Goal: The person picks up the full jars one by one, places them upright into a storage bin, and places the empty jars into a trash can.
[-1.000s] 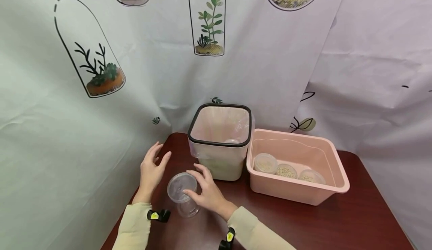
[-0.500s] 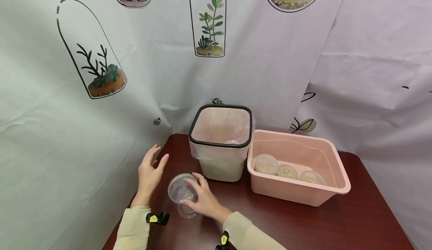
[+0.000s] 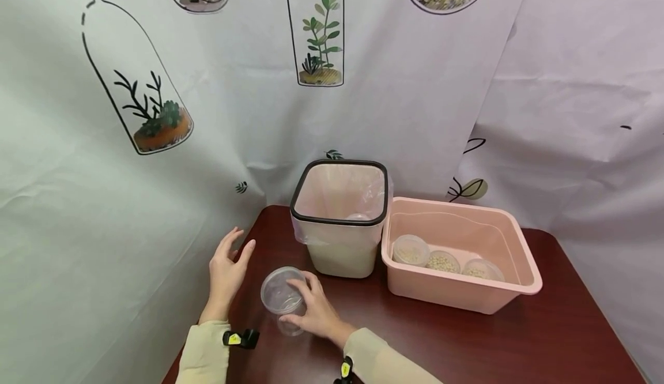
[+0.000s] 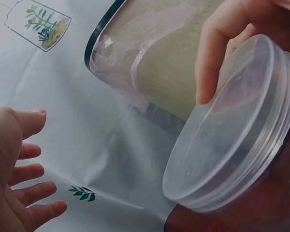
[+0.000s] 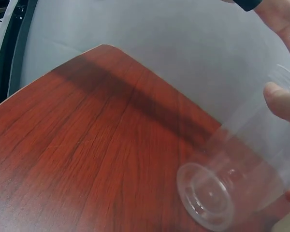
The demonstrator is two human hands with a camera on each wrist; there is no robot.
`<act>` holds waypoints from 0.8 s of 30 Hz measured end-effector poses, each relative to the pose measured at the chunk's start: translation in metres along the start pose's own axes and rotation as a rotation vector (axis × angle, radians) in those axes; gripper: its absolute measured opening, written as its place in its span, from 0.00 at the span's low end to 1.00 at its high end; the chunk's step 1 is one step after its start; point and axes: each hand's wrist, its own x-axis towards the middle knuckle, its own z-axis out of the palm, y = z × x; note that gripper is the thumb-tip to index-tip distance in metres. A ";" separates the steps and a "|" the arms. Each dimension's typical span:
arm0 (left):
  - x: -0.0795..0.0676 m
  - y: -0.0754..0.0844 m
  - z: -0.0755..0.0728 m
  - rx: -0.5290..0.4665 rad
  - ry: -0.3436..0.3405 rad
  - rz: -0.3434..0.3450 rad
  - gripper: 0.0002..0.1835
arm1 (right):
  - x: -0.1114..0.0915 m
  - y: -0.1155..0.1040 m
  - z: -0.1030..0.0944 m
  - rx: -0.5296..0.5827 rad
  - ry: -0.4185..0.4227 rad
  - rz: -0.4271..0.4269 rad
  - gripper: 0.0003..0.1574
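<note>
A clear plastic jar (image 3: pixel 280 294) with a round, translucent lid (image 4: pixel 227 125) is at the left part of the table, tilted in both wrist views. My right hand (image 3: pixel 315 313) grips it from the right near the top, thumb on the near side and fingers at the lid's far edge. Through the see-through wall, the round base (image 5: pixel 205 195) and the wood grain show. To the left of the jar, my left hand (image 3: pixel 226 271) is raised, thumb and fingers spread apart, holding nothing.
Behind the jar stands a square bin (image 3: pixel 339 251) with a black rim and plastic liner. Right of it, a pink tub (image 3: pixel 441 283) holds several round containers (image 3: pixel 442 262) of pale beads or beans. A printed curtain (image 3: pixel 249 84) hangs behind the dark red table (image 3: pixel 415 349).
My right hand has shifted down slightly, its thumb and fingers closer around the jar. My left hand has drifted a little down and left. The jar stays in nearly the same place.
</note>
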 end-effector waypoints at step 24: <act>0.012 0.012 0.019 0.006 -0.023 0.053 0.22 | 0.011 -0.002 -0.046 0.075 0.223 -0.146 0.45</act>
